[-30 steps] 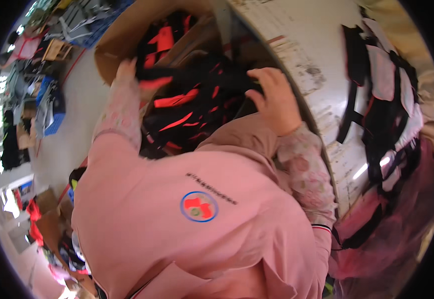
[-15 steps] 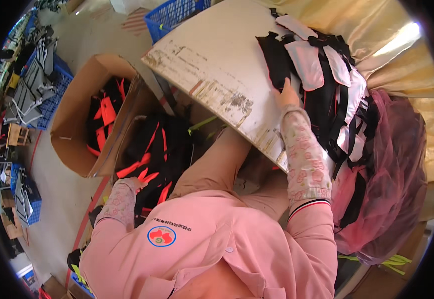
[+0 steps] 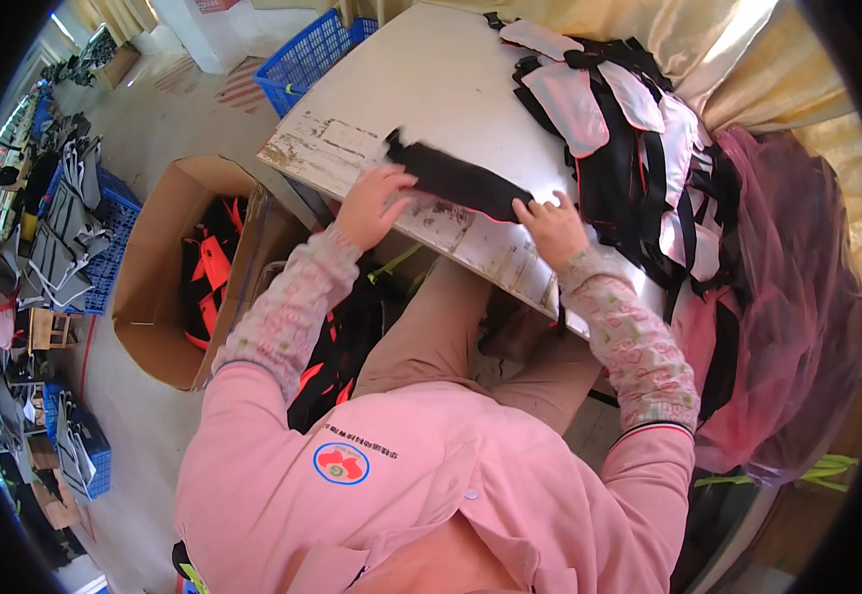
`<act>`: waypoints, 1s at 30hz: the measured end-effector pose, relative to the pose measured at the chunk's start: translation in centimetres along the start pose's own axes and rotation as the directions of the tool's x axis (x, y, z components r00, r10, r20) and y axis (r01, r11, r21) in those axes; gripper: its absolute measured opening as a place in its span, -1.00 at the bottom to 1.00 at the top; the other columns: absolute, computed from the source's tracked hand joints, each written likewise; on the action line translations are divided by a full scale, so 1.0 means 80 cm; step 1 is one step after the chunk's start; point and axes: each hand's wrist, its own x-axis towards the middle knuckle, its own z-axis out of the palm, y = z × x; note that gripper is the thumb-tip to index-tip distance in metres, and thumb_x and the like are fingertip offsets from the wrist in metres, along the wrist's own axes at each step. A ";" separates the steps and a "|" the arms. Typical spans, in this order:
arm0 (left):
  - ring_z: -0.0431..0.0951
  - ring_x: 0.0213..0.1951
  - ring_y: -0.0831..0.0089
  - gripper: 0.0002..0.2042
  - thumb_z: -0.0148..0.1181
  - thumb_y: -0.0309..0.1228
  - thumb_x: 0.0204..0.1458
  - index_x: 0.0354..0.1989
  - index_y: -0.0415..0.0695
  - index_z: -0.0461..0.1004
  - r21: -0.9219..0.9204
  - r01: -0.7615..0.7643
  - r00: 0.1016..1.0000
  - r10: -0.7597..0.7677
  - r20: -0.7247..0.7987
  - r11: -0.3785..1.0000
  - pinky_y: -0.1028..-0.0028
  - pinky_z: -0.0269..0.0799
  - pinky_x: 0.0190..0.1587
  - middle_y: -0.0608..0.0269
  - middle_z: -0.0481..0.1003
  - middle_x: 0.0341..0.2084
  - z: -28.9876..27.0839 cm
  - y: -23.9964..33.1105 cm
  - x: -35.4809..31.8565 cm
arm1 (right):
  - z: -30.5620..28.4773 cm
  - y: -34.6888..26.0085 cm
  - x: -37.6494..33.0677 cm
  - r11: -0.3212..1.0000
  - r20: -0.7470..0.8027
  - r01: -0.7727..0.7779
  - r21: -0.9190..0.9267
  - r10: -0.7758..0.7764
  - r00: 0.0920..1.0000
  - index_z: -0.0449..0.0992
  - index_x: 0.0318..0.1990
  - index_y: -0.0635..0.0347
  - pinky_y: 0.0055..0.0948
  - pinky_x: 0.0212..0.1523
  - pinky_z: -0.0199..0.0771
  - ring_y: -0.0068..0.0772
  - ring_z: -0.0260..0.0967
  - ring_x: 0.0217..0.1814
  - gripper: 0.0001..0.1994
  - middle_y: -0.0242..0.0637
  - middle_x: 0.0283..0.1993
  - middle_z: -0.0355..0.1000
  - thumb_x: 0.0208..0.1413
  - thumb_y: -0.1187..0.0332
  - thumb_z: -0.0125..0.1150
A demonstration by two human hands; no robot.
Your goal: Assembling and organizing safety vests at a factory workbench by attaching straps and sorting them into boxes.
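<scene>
Right hand (image 3: 558, 234) pinches the black strap (image 3: 466, 184), fingers closed, above the near edge of the bench (image 3: 382, 84); left hand (image 3: 372, 210) blurred, can't tell its grip: hold it flat!

Left grip (image 3: 377, 203) blurred over the worktop's (image 3: 401, 89) near edge; I can't tell whether its fingers close on the black strap (image 3: 461, 183). Strap's left tip smeared too, fitting unclear to me. Right grip (image 3: 555, 230) covers the strap's right end. Heaped straps (image 3: 614, 178) overlap and hide much of the worktop's right edge. Blue basket (image 3: 283, 74) partly screened by the far left corner. Carton (image 3: 154, 257) wall masks some black-and-red goods (image 3: 211, 272); left sleeve (image 3: 287, 307) covers part of a dark bundle (image 3: 327, 366). Items along the picture's left rim: too small to tell.
</scene>
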 end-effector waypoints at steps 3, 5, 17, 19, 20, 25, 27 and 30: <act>0.28 0.07 0.11 -0.65 0.20 -0.25 -0.08 -0.07 0.00 0.43 0.190 -0.135 0.988 0.118 0.101 0.972 0.16 0.14 0.11 0.07 0.32 0.02 0.032 0.004 0.030 | -0.026 0.025 -0.008 0.999 -0.129 0.032 -0.016 -0.033 0.991 0.42 -0.09 0.00 -0.16 0.03 0.19 -0.33 0.34 -0.20 -0.70 -0.36 -0.36 0.35 -0.05 0.39 0.01; 0.25 0.09 0.10 -0.61 0.22 -0.19 -0.11 -0.05 0.06 0.43 0.345 -0.212 0.971 0.156 0.183 0.914 0.13 0.12 0.11 0.05 0.28 0.06 0.055 -0.001 0.024 | -0.031 0.019 -0.010 0.985 -0.101 -0.173 0.021 0.174 0.979 0.46 -0.12 -0.01 -0.26 0.01 0.22 -0.35 0.32 -0.12 -0.70 -0.36 -0.29 0.39 -0.08 0.44 0.04; 0.36 -0.13 0.13 -0.68 0.26 -0.22 -0.16 -0.24 -0.10 0.46 -0.057 0.119 0.993 -0.120 -0.015 0.991 0.22 0.29 -0.07 0.09 0.38 -0.24 0.096 0.038 -0.028 | 0.061 -0.107 0.020 0.741 -0.170 -0.292 0.605 0.479 0.861 0.35 0.06 0.16 -0.32 0.03 0.31 -0.16 0.27 0.05 -0.56 -0.15 -0.07 0.31 -0.08 0.49 0.11; 0.34 -0.09 0.10 -0.65 0.26 -0.22 -0.16 -0.20 -0.10 0.45 -0.092 -0.025 0.996 0.033 0.085 0.995 0.22 0.27 -0.03 0.06 0.36 -0.18 0.086 0.048 -0.024 | 0.075 -0.085 0.044 0.673 -0.077 -0.314 0.670 0.484 0.872 0.36 0.05 0.16 -0.33 0.09 0.27 -0.15 0.25 0.09 -0.56 -0.19 -0.04 0.33 -0.09 0.52 0.09; 0.33 -0.05 0.07 -0.61 0.26 -0.21 -0.16 -0.15 -0.11 0.43 -0.145 -0.166 0.966 0.190 0.173 0.975 0.22 0.26 0.01 0.03 0.34 -0.13 0.083 0.055 -0.018 | 0.083 -0.067 0.053 0.734 -0.129 -0.281 0.618 0.448 0.885 0.36 0.05 0.16 -0.30 0.10 0.26 -0.13 0.24 0.10 -0.56 -0.19 -0.05 0.34 -0.08 0.52 0.08; 0.28 0.02 0.03 -0.53 0.31 -0.23 -0.24 -0.08 -0.06 0.42 -0.024 -0.115 0.960 0.117 0.256 0.993 0.22 0.21 0.09 0.00 0.29 -0.03 0.077 0.054 -0.025 | 0.055 -0.053 0.085 0.751 -0.057 -0.333 0.570 0.440 0.896 0.40 0.00 0.18 -0.23 0.07 0.26 -0.04 0.25 0.06 -0.60 -0.08 -0.05 0.36 -0.07 0.43 0.18; 0.33 -0.01 0.06 -0.66 0.24 -0.36 -0.18 -0.15 -0.09 0.48 -0.074 -0.058 0.979 0.071 0.193 0.996 0.22 0.27 0.05 0.04 0.36 -0.08 0.087 0.045 -0.035 | 0.035 -0.071 0.069 0.638 -0.105 -0.268 0.722 0.484 0.869 0.42 -0.04 0.18 -0.20 -0.04 0.30 -0.01 0.30 -0.06 -0.60 -0.03 -0.14 0.40 -0.10 0.36 0.24; 0.42 -0.14 0.07 -0.81 0.15 -0.43 -0.20 -0.35 -0.17 0.48 0.051 -0.270 0.963 0.269 0.023 0.961 0.24 0.35 -0.05 0.03 0.46 -0.26 0.104 0.047 -0.039 | -0.010 -0.104 0.011 0.599 0.023 -0.235 0.766 0.339 0.941 0.38 0.00 0.23 -0.19 0.00 0.30 0.04 0.29 0.01 -0.48 0.01 -0.03 0.36 -0.14 0.19 0.30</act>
